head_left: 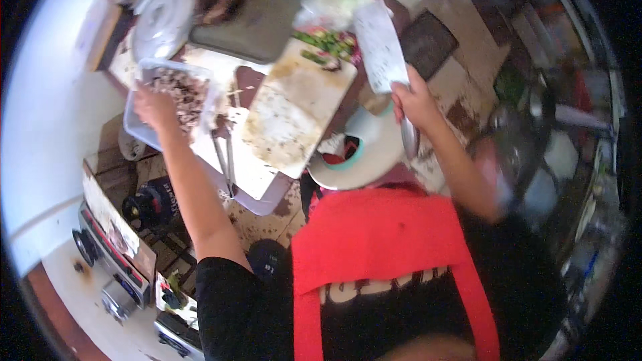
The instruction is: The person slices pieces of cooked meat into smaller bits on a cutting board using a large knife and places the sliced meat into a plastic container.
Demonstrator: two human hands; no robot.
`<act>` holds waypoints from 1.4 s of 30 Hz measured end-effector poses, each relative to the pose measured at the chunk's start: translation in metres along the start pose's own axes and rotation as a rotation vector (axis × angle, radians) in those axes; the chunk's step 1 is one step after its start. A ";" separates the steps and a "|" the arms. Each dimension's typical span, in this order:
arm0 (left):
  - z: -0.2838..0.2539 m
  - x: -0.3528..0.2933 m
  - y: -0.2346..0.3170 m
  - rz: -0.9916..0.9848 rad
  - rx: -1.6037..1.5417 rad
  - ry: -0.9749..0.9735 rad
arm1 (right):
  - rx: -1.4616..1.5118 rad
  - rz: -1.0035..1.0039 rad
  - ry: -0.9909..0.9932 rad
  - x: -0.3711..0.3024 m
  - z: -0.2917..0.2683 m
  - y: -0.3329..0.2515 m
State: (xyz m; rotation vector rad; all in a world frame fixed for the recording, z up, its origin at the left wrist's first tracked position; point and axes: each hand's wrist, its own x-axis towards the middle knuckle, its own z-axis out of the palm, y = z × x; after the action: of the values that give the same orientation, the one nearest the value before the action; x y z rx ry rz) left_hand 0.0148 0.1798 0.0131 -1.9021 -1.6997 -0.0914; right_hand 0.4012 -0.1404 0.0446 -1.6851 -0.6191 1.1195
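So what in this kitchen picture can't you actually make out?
- Head view, right hand: what it grips besides the white sheet is blurred.
- Left hand: the fingers' hold on the clear tub is unclear.
- Dark tray: its dark lump is blurred.
- Right rim: fisheye smears everything.

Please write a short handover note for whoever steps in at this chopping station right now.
Left hand: reaching into the clear plastic tub of chopped meat, at its near-left edge; the grip is blurred.
Right hand: gripping a broad cleaver, blade raised and pointing away, off the board.
Cutting board: stained and bare in the middle, with cut green vegetables at its far end. Metal tongs lie left of the board.
Done: a good amount of meat is already chopped and in the tub.
Left: cannot tell from here.
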 end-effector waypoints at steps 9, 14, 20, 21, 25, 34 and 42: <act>-0.040 -0.103 0.221 -0.140 -1.368 -0.484 | 0.370 0.067 0.011 0.015 -0.006 0.012; -0.059 -0.137 0.262 0.198 -1.111 -0.399 | 0.140 0.057 0.055 0.016 -0.036 0.023; -0.073 -0.142 0.293 0.398 -1.078 -0.220 | 0.107 0.091 0.075 0.012 -0.034 0.021; -0.085 -0.144 0.299 0.406 -1.141 -0.227 | 0.119 0.146 0.102 0.012 -0.033 0.024; -0.074 -0.149 0.275 0.453 -1.143 -0.288 | 0.078 0.129 0.014 0.010 -0.009 0.020; -0.069 -0.173 0.132 0.400 -1.172 -0.262 | -0.563 -0.264 -0.057 0.016 0.082 0.061; -0.043 -0.192 0.136 0.190 -1.348 -0.519 | -0.702 -0.174 -0.107 0.008 0.141 0.061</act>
State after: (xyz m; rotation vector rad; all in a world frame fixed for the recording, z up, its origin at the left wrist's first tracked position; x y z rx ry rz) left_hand 0.1191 -0.0135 -0.0825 -3.2536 -1.9376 -0.9400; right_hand 0.2729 -0.0948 -0.0275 -2.1027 -1.3128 0.9218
